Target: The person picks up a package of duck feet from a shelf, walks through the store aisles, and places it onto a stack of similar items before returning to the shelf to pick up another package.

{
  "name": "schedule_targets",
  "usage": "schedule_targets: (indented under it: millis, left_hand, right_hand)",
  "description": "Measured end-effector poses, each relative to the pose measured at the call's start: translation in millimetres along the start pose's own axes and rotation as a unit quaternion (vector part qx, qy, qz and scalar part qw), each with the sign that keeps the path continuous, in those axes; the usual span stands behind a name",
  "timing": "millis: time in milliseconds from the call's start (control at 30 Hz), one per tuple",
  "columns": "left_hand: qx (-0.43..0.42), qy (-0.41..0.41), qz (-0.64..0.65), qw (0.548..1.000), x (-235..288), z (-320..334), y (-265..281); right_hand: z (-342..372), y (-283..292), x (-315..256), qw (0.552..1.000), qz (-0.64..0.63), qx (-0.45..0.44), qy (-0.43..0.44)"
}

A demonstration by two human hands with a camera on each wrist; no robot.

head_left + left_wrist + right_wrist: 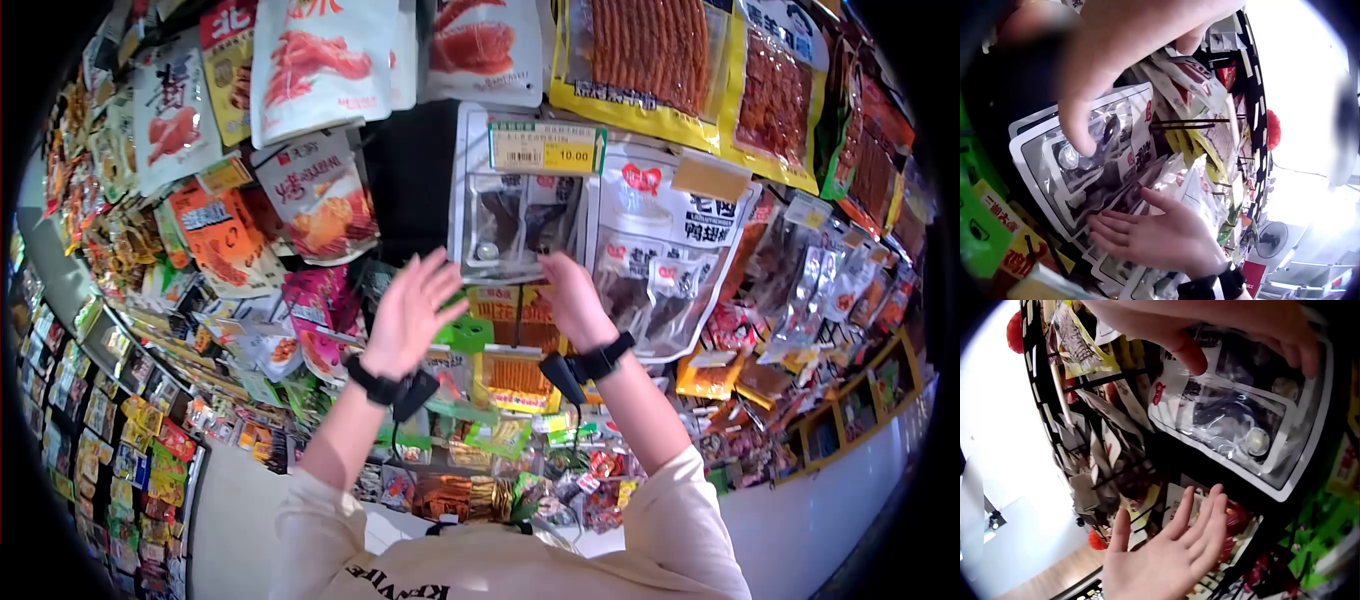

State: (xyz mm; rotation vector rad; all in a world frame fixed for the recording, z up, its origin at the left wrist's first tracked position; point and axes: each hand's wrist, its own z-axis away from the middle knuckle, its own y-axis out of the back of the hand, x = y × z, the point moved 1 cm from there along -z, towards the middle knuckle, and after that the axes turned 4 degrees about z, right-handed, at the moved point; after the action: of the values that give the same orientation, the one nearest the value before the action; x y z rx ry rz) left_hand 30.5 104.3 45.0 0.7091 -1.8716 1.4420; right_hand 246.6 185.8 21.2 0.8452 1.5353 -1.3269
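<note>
A silver-edged vacuum-sealed snack pouch with dark contents hangs behind a price tag in the head view. My left hand is raised at its lower left, fingers straight and spread, palm facing the rack, holding nothing. In the right wrist view the same left hand stands apart from the pouch. My right hand is at the pouch's lower right edge. The left wrist view shows that right hand with extended fingers alongside the hanging pouches, its thumb raised. Its fingertips overlap the pouch in the right wrist view.
A larger white pouch hangs directly right. Spicy meat-stick packs hang above, and brown snack pouches to the left. A green tag and yellow packs are below. Metal hooks project between packs.
</note>
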Motion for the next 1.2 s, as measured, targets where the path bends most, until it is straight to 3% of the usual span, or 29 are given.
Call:
schedule_targets:
  millis: [33, 100, 133, 233, 333, 433, 567, 633, 700, 800, 833, 933, 1100, 1200]
  left_hand:
    - [0.030, 0.001, 0.008, 1.000, 2.3, -15.1, 2.2]
    - [0.081, 0.020, -0.028, 0.996, 5.6, -37.5, 4.7]
    - [0.105, 0.039, -0.069, 0.991, 5.0, -46.9, 7.1]
    - [0.097, 0.031, -0.146, 0.984, 1.5, -63.3, 4.5]
    - [0.078, 0.056, -0.159, 0.983, -3.1, -80.6, 11.3]
    - [0.044, 0.113, -0.126, 0.985, -8.2, -91.9, 22.4]
    - [0.069, 0.028, -0.180, 0.981, -3.8, -98.7, 38.3]
    - [0.003, 0.120, -0.128, 0.984, 12.3, -90.3, 41.8]
    - [0.039, 0.134, -0.173, 0.975, 23.3, -76.5, 40.2]
    - [-0.068, 0.130, -0.181, 0.973, 45.9, -54.6, 35.0]
    - [-0.073, 0.167, -0.177, 0.967, 51.4, -47.8, 36.1]
    - [-0.081, 0.155, -0.191, 0.966, 65.1, -18.8, 27.9]
    - [-0.112, 0.143, -0.203, 0.962, 77.4, 33.3, 23.8]
    - [-0.128, 0.139, -0.200, 0.961, 70.0, 66.3, 39.4]
  right_hand:
    - [6.6, -13.3, -9.2, 0.998, -0.008, 0.056, 0.002]
    - [-2.8, -17.4, -13.2, 0.996, -0.001, 0.091, -0.020]
    - [-22.3, -8.7, 0.4, 0.995, -0.002, 0.103, 0.011]
    - [-31.3, -8.4, 5.6, 0.980, 0.031, 0.151, 0.125]
    - [-40.0, -5.8, 7.1, 0.976, 0.061, 0.183, 0.101]
    - [-36.6, -4.1, 7.7, 0.986, 0.040, 0.151, 0.057]
    - [-38.8, 8.7, 13.0, 0.986, 0.103, 0.127, 0.024]
    - [-19.4, -2.7, 8.4, 0.994, 0.051, 0.094, -0.018]
    - [-12.8, -4.8, 18.1, 0.989, 0.076, 0.121, -0.046]
    - [11.3, -8.1, 27.1, 0.997, -0.008, 0.077, -0.029]
    - [30.7, -12.5, 19.9, 0.998, 0.004, 0.050, -0.043]
    - [81.5, -32.6, -0.4, 0.998, -0.011, 0.057, -0.032]
    - [150.1, -51.6, -12.1, 0.999, -0.012, -0.033, -0.018]
    - [177.2, -49.6, -7.6, 0.998, 0.063, -0.008, 0.006]
